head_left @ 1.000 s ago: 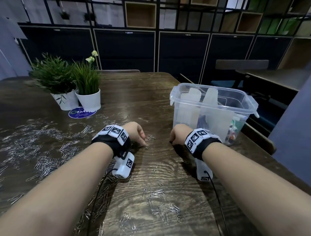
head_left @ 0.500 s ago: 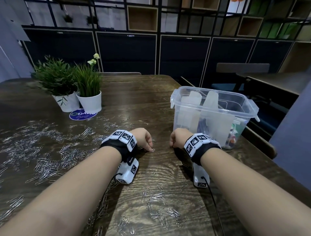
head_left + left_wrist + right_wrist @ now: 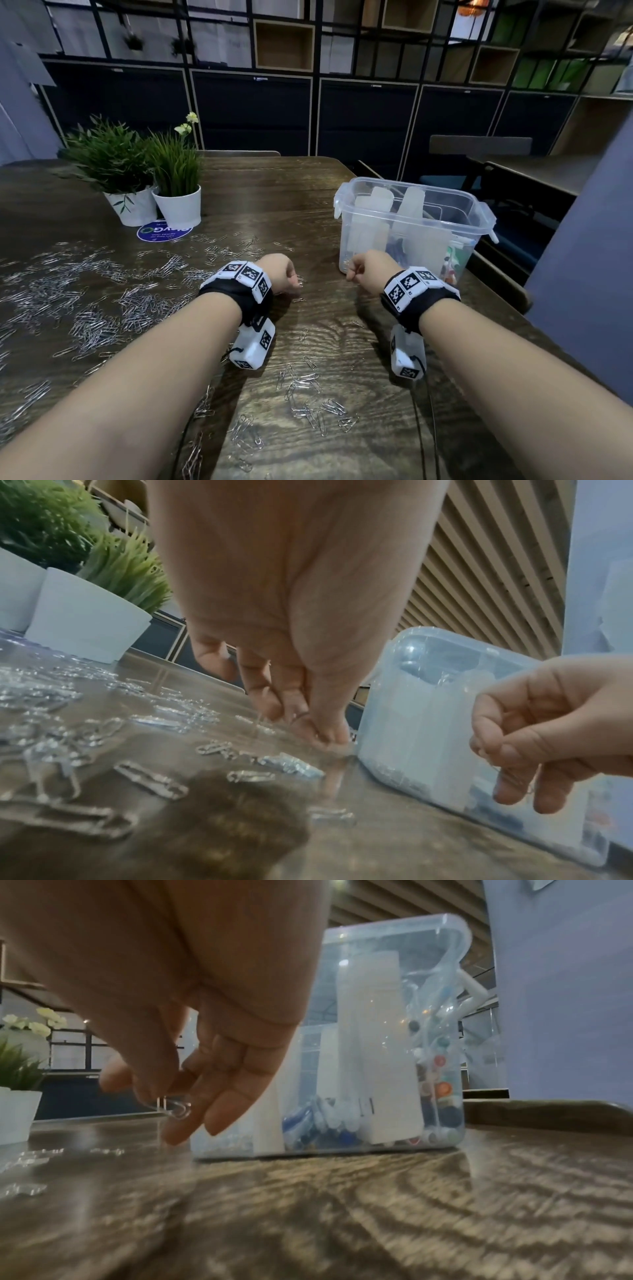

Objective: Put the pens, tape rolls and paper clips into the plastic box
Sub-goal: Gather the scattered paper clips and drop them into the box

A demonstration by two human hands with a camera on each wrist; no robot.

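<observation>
right wrist view: right hand [image 3: 192, 1053] pinching paper clip [image 3: 173, 1106]

Your worktop [image 3: 260, 192] is dark, grained wood with a soft sheen; the paper clips [image 3: 102, 308] are shiny metal wire; the plastic box [image 3: 476, 219] is clear, smooth plastic.

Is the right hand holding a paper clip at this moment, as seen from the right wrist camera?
Yes, the right hand pinches a silver paper clip between thumb and fingers, just above the table beside the plastic box.
</observation>
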